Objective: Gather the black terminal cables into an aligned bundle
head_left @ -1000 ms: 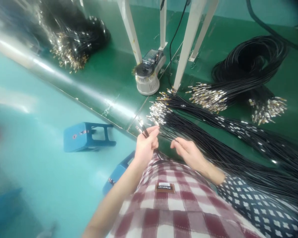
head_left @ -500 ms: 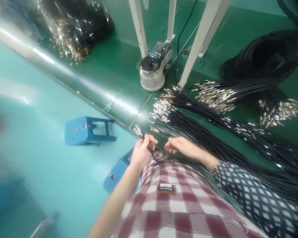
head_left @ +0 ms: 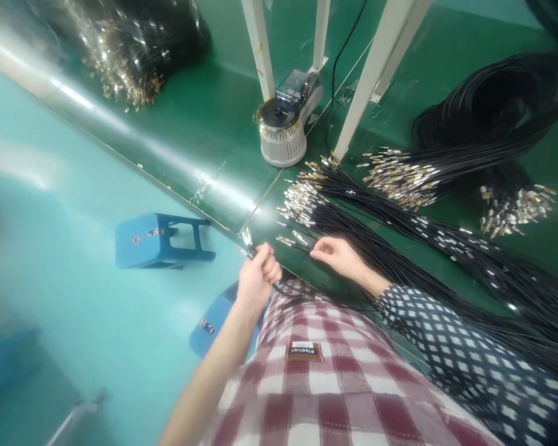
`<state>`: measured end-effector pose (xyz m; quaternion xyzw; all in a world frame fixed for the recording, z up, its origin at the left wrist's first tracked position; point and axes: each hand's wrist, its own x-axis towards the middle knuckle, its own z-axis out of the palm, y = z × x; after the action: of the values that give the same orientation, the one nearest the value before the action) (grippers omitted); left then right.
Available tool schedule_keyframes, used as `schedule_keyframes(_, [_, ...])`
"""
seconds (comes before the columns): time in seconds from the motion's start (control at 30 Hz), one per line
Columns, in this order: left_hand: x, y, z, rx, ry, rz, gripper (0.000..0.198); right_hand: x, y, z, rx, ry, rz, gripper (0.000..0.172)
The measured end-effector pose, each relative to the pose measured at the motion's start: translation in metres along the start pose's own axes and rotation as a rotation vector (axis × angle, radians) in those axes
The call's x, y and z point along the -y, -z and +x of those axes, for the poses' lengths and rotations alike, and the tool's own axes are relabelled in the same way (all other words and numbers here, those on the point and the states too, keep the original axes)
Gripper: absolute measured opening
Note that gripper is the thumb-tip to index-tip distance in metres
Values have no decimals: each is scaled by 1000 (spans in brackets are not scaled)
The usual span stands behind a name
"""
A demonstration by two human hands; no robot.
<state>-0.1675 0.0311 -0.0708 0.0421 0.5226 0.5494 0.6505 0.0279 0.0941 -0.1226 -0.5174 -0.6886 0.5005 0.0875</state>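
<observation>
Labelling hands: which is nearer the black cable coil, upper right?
Right. The right hand is below and left of the black cable coil in view; the left hand, closed on held cables, is farther left.

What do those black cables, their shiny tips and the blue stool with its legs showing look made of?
Black cables: probably plastic or rubber sheathing, judging by the smooth, slightly glossy look.
Shiny tips: seemingly metal, from the bright silvery glints; yellowish bits are too small to identify.
Blue stool: likely moulded plastic, given the even colour and smooth satin surface.
</observation>
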Motion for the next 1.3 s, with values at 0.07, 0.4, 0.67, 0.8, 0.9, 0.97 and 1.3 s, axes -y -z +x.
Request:
schedule_keyframes(0.07, [-1, -14, 1, 52, -22, 106, 27, 7, 6, -16, 40, 35, 242, 25])
schedule_keyframes(0.4, [7, -40, 0, 128, -110, 401, 28, 47, 12, -46, -165, 127, 192, 25])
schedule_keyframes(0.67, [1, -42, 1, 22, -185, 278, 28, -23, 17, -75, -235, 298, -338, 28])
schedule_keyframes(0.8, [3, -39, 4, 47, -141, 276, 29, -34, 20, -88, -252, 254, -304, 35])
schedule_keyframes(0.9, [1, -41, 2, 75, -140, 268, 28, -2, 11, -75, -180, 230, -75, 27])
schedule_keyframes(0.97, [-2, -44, 0, 103, -134, 255, 28, 21, 4, -66, -141, 180, 68, 31])
schedule_keyframes(1.3, [-4, -31, -8, 66, -51, 250, 42, 58, -9, -43, 112, 159, 246, 35])
